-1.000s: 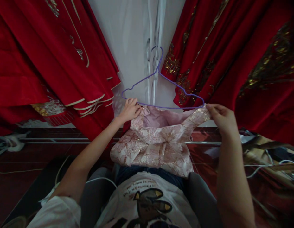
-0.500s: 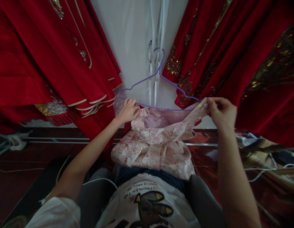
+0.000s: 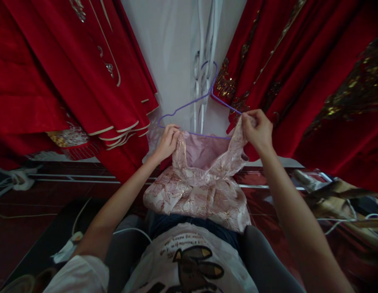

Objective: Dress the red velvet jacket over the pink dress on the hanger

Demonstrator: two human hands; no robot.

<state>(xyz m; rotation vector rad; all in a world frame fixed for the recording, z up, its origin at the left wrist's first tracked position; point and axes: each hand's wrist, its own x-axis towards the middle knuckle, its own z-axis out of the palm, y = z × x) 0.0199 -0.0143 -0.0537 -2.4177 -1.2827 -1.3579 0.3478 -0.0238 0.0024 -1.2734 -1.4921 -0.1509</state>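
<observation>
A pink dress (image 3: 204,179) with a shiny floral pattern lies bunched over my lap, its neckline lifted toward the hanger. My left hand (image 3: 168,142) is closed on the left shoulder of the dress, close to the hanger's lower bar. At the other shoulder, my right hand (image 3: 258,131) pinches the strap, which covers the right end of the purple hanger (image 3: 193,100). The hanger's left end sticks out bare above my left hand. Its hook stands upright in front of white strips, and I cannot tell what it hangs from.
Long red garments with gold and silver trim, one on the left (image 3: 128,101) and one on the right (image 3: 286,81), hang on both sides. A white panel (image 3: 164,49) stands behind. Cables and clutter (image 3: 338,199) lie on the floor at right; a white rail (image 3: 85,178) runs low behind.
My right hand has moved left and slightly up with the strap, now over the hanger's right end. The neckline opening has narrowed, and my left hand has stayed nearly in place.
</observation>
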